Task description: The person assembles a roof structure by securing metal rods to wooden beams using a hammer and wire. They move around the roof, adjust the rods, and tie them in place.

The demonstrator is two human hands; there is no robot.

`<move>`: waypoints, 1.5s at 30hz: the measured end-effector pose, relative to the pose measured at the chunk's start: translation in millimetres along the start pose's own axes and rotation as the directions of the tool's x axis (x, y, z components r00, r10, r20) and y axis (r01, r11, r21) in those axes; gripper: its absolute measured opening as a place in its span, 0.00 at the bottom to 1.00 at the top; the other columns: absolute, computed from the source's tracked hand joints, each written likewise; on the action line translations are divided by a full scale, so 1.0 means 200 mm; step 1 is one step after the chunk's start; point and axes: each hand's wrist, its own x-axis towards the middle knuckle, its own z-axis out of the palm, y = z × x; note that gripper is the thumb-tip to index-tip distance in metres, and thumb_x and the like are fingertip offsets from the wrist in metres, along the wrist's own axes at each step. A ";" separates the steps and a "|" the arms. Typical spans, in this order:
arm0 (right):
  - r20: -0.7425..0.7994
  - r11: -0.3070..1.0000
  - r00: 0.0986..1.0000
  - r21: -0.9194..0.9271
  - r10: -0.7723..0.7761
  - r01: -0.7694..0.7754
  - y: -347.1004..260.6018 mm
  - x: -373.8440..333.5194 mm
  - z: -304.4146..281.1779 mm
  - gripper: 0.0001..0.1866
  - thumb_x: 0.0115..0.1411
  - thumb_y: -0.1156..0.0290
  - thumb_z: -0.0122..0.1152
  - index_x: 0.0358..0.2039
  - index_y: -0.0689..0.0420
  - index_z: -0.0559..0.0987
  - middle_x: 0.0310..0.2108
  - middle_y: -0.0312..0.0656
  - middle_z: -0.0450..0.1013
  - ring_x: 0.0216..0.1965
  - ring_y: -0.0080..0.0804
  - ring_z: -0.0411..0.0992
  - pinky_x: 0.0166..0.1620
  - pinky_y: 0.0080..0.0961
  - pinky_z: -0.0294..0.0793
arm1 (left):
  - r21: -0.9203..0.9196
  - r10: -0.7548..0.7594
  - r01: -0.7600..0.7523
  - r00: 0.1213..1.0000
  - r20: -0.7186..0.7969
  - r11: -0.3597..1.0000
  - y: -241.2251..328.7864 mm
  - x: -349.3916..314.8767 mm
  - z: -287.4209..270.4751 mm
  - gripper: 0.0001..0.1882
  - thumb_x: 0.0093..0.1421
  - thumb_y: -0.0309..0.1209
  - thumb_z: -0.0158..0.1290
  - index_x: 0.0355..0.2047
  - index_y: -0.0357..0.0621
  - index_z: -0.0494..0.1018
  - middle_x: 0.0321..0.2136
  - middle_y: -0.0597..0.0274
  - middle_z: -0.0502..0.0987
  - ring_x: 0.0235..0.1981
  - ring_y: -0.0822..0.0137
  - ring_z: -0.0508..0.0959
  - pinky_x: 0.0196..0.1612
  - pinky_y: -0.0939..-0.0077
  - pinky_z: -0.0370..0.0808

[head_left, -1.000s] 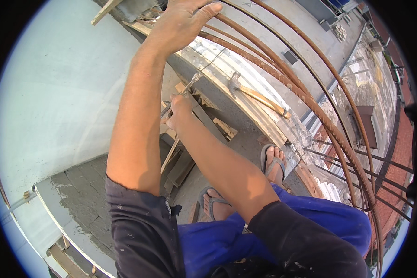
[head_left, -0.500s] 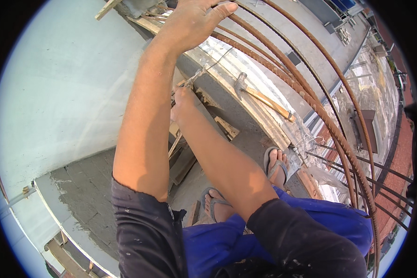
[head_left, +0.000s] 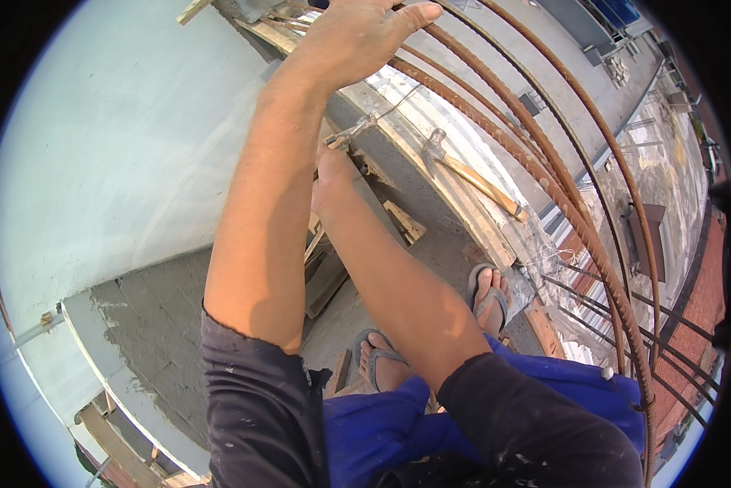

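My left hand (head_left: 365, 41) reaches to the top edge over the rusty rebar (head_left: 496, 130). Its thumb points right, beside the bars; the fingers are cut off, so a grip cannot be confirmed. Lower down, my right hand (head_left: 331, 175) is closed and partly covered by my left forearm; what its fingers hold is hidden. A twisted, greyish metal piece (head_left: 356, 130) juts out just above it, next to the board edge. A claw hammer (head_left: 475, 179) with a wooden handle lies on the ledge, right of both hands, touched by neither.
A smooth pale wall (head_left: 138, 146) stands at left above grey brickwork (head_left: 162, 325). Long bars curve down the right side, crossing thinner straight bars (head_left: 666, 342). Scrap wood (head_left: 402, 224) lies between wall and ledge, near my sandalled feet (head_left: 382, 362).
The whole scene sits slightly further right and lower in the picture. Both hands keep nearly the same pose, and the hammer stays on the ledge.
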 end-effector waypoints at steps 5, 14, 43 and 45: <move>0.050 0.997 0.998 0.066 0.023 -0.026 -0.03 0.07 0.00 0.28 0.74 0.61 0.49 0.72 0.49 0.57 0.66 0.45 0.55 0.64 0.46 0.60 0.66 0.64 0.59 | -0.003 -0.009 0.009 1.000 -0.004 1.000 0.00 0.01 0.01 0.24 0.66 0.50 0.55 0.49 0.43 0.81 0.49 0.51 0.81 0.52 0.55 0.80 0.58 0.64 0.73; -0.174 1.000 0.985 0.005 -0.010 0.011 -0.04 -0.10 0.13 0.23 0.76 0.59 0.43 0.66 0.53 0.60 0.59 0.41 0.60 0.58 0.40 0.65 0.61 0.60 0.65 | -0.012 -0.040 0.040 0.999 -0.026 0.999 0.01 -0.02 -0.01 0.24 0.66 0.51 0.55 0.47 0.42 0.82 0.47 0.52 0.82 0.51 0.55 0.80 0.57 0.65 0.73; -0.078 0.215 0.997 -0.973 0.022 -0.081 -0.42 -0.49 -0.76 0.29 0.70 0.46 0.57 0.45 0.65 0.77 0.37 0.45 0.82 0.36 0.29 0.81 0.36 0.27 0.82 | -0.450 -0.456 0.785 0.243 0.856 -0.425 -0.75 -1.02 0.47 0.10 0.68 0.38 0.56 0.34 0.48 0.70 0.31 0.58 0.79 0.39 0.61 0.83 0.47 0.63 0.81; -0.059 0.228 0.994 -0.973 -0.095 -0.036 -0.50 -0.49 -0.80 0.27 0.71 0.49 0.56 0.46 0.66 0.77 0.36 0.44 0.82 0.35 0.28 0.81 0.35 0.26 0.81 | -0.346 -0.467 0.826 0.116 0.877 -0.444 -0.75 -0.99 0.41 0.13 0.67 0.40 0.57 0.30 0.48 0.70 0.18 0.67 0.70 0.24 0.67 0.78 0.33 0.73 0.77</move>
